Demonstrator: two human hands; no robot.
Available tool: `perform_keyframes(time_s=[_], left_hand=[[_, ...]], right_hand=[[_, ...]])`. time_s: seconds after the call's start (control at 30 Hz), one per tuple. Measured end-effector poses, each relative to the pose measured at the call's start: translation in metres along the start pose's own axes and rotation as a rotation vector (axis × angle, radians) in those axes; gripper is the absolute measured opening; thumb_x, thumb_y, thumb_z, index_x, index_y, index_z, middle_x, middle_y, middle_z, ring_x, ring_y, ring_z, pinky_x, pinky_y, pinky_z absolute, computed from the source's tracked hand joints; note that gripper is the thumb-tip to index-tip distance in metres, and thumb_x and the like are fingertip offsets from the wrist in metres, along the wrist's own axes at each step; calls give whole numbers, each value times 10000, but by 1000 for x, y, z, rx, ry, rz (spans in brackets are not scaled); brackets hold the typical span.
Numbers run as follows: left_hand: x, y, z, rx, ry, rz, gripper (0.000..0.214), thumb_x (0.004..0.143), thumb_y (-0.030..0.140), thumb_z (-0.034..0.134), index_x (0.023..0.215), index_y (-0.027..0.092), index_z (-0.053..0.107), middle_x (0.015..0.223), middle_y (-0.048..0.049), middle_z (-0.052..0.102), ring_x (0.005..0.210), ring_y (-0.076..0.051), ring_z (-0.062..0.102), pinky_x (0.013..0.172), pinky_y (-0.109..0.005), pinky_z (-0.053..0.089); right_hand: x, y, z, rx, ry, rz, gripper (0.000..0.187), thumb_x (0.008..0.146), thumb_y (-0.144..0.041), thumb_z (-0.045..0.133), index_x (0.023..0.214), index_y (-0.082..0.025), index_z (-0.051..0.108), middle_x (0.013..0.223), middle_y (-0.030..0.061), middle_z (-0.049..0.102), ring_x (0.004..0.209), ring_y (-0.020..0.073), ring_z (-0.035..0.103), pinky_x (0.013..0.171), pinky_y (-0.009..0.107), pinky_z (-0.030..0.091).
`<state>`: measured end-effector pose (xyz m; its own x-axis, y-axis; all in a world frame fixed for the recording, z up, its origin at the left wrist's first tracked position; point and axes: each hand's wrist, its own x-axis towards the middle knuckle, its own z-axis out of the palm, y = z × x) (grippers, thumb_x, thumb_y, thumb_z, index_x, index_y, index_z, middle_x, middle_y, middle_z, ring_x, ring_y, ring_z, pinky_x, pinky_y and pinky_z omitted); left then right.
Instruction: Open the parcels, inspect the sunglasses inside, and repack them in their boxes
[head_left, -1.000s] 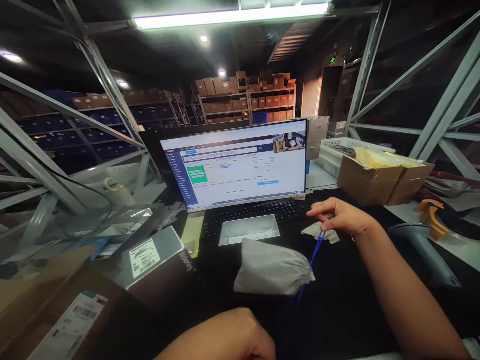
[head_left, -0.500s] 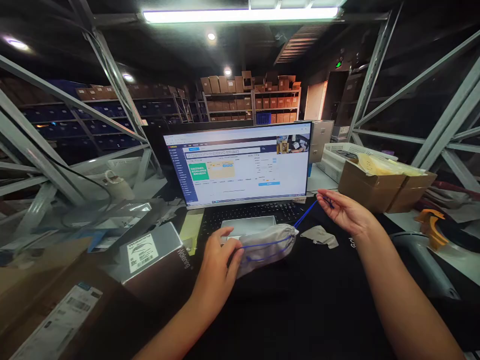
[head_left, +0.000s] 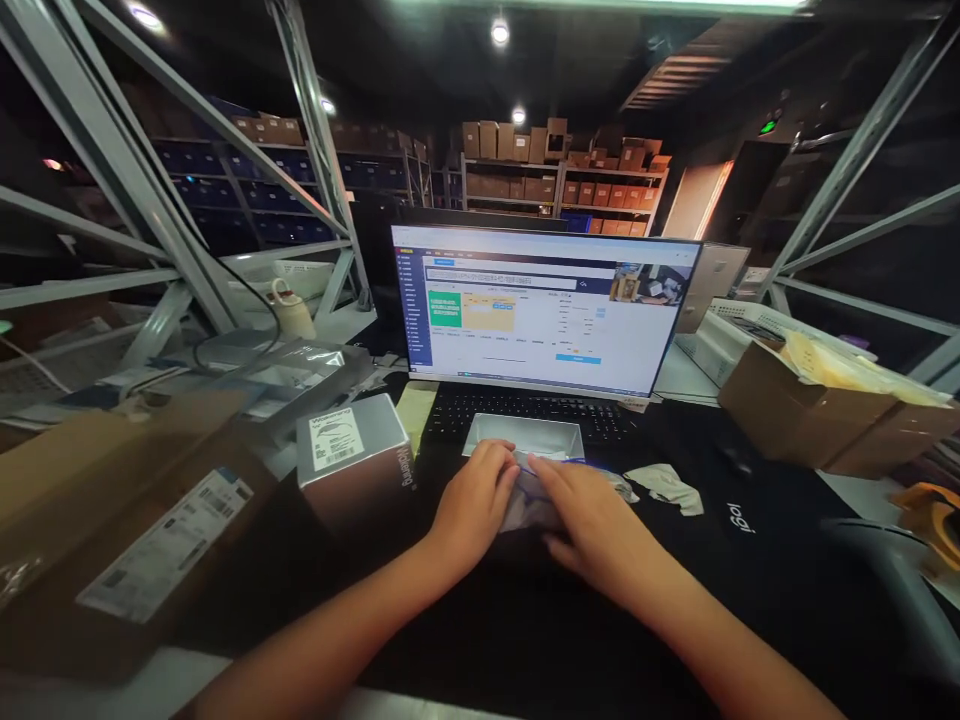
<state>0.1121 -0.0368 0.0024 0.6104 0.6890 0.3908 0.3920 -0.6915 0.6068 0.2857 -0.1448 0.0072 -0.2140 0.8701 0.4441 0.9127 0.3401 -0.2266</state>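
Note:
Both my hands rest on a small grey drawstring pouch (head_left: 531,500) lying on the black desk mat (head_left: 675,590) in front of the keyboard (head_left: 525,412). My left hand (head_left: 474,505) cups the pouch's left end, fingers curled over it. My right hand (head_left: 592,520) presses down on its right part, fingers together over the cloth. A bit of the blue drawstring (head_left: 570,462) shows just above my right hand. Most of the pouch is hidden under my hands.
A lit monitor (head_left: 544,308) stands behind the keyboard. A silver box (head_left: 352,462) and a labelled brown carton (head_left: 127,520) sit at left. Crumpled paper (head_left: 667,485) lies right of the pouch. An open cardboard box (head_left: 817,405) stands at right. Steel racking frames both sides.
My right hand let go of the raised blue drawstring and came down onto the pouch beside my left hand. The view shifted left and down.

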Motion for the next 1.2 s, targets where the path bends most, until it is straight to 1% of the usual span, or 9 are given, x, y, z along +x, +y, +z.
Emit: perform_keyframes(time_s=[0.13,0.3,0.43,0.53,0.63,0.7,0.83,0.97,1.2], left_hand=[[2,-2,1,-39,4,-6,158,1000,234,406,886,214,515,1152,-78,609,1071,-229,618,921,-399,513],[3,-3,1,-97,4,7,155,998,244,423,876,216,515,1124,-64,614,1053,-210,617,901,-357,513],[0,1,-12,-45,-69,25,207,927,396,617,924,211,523,955,-26,607,861,-191,620,712,-291,526],[-6,10,-22,285,-331,177,479,671,481,869,925,197,579,945,-34,624,851,-238,623,687,-318,506],[-19,22,-18,554,-637,273,519,563,422,944,882,162,628,930,-69,652,816,-271,649,646,-331,495],[-30,31,-6,629,-685,316,406,630,282,918,891,147,637,926,-83,661,805,-269,656,626,-326,483],[-52,43,23,684,-596,429,163,794,32,672,894,152,624,863,-71,666,713,-230,639,583,-320,445],[-72,36,36,650,-455,523,156,854,44,559,948,154,619,791,-53,670,639,-212,620,521,-316,415],[-98,20,23,493,-58,764,229,952,64,434,1122,57,586,753,-46,636,648,-182,601,576,-317,496]], right_hand=[[7,-1,21,-261,22,-30,682,776,59,465,1421,-163,453,1171,119,680,989,285,644,907,470,533],[9,10,17,-310,0,16,591,802,23,514,1361,-168,535,973,103,708,857,279,665,763,418,536],[2,37,-14,46,187,325,476,690,-88,665,1157,-173,634,1001,85,722,878,273,687,770,383,555],[-5,56,-45,445,459,629,415,624,-250,798,1007,-187,653,857,33,708,780,248,676,714,378,565],[-8,58,-64,896,802,730,460,578,-317,868,967,-187,660,912,46,718,930,257,680,846,420,567],[-9,51,-66,1059,905,732,462,571,-324,880,960,-194,666,949,54,724,996,262,673,900,438,557],[-8,29,-49,1123,647,653,487,590,-386,864,989,-207,649,957,60,715,925,271,683,817,418,584],[-5,13,-23,905,237,395,543,608,-322,828,1058,-237,536,984,21,648,823,193,629,671,275,533],[5,-12,-2,-73,-476,267,287,771,-39,552,1001,-209,566,878,35,690,754,201,672,609,254,402]])
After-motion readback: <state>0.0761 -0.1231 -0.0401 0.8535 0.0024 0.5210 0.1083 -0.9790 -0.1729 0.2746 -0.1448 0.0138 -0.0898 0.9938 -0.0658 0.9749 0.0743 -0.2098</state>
